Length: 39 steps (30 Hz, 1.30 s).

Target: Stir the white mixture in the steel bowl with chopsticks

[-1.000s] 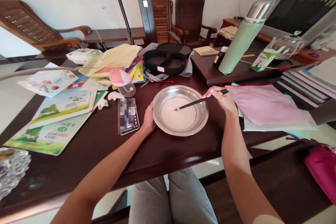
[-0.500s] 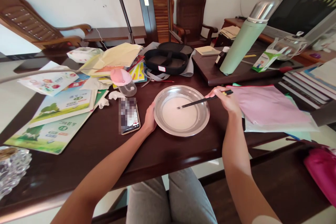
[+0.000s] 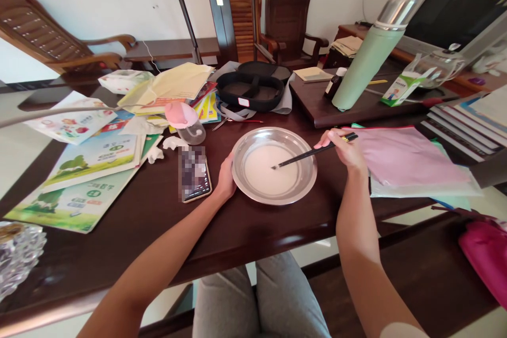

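Note:
A round stainless steel basin (image 3: 242,188) stands on the dark wooden table, with a milky white liquid (image 3: 261,171) in it. My left hand (image 3: 227,178) grips the basin's left side, its fingertips partly hidden behind the rim. Black chopsticks (image 3: 307,155) are held in my right hand (image 3: 345,149), just off the basin's right rim. They slant down to the left, and their tips are at the white liquid near the middle. A phone (image 3: 195,175) lies left of my left hand.
Behind the basin are a black case (image 3: 251,87) and a pink-capped bottle (image 3: 181,116). Booklets (image 3: 79,195) cover the left side. To the right are a green thermos (image 3: 366,60), a pink folder (image 3: 412,156) and stacked books (image 3: 455,134). A glass dish (image 3: 19,259) sits front left.
My right hand has shifted slightly right with the chopsticks, and their tips have moved a little right and down within the basin. My left hand keeps its hold.

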Each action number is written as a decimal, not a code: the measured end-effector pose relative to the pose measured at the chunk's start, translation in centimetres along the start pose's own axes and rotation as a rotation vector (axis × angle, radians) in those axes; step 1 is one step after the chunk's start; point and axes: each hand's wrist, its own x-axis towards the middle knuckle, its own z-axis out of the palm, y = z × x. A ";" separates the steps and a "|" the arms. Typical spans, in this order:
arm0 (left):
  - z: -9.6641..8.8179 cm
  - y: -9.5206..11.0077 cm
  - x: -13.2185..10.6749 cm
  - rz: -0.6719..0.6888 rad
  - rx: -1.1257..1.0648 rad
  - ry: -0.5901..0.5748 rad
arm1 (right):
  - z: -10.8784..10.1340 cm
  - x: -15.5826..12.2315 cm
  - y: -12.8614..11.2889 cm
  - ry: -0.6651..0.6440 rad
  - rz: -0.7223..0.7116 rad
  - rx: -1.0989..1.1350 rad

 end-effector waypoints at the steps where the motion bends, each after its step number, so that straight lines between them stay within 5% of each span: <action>1: 0.0 0.0 0.0 0.000 0.001 0.004 | 0.0 0.0 0.0 -0.018 -0.002 0.015; 7: 0.1 0.0 0.0 -0.002 -0.004 0.018 | 1.1 0.2 -0.2 -0.165 0.038 0.014; 15: -0.2 -0.2 0.1 0.008 0.019 0.023 | -0.3 0.0 0.0 -0.016 -0.004 0.010; 21: -0.1 -0.1 0.0 0.019 -0.008 0.004 | 0.8 0.3 0.0 -0.192 0.028 0.037; 27: -0.1 0.0 0.0 0.010 0.000 0.008 | 0.0 0.2 0.0 -0.016 0.001 0.008; 34: 0.0 0.0 -0.1 0.006 -0.004 0.013 | 0.5 0.3 0.1 -0.176 0.012 0.040; 39: 0.1 0.1 -0.2 -0.004 -0.012 0.015 | -0.4 0.2 0.2 -0.019 -0.030 0.021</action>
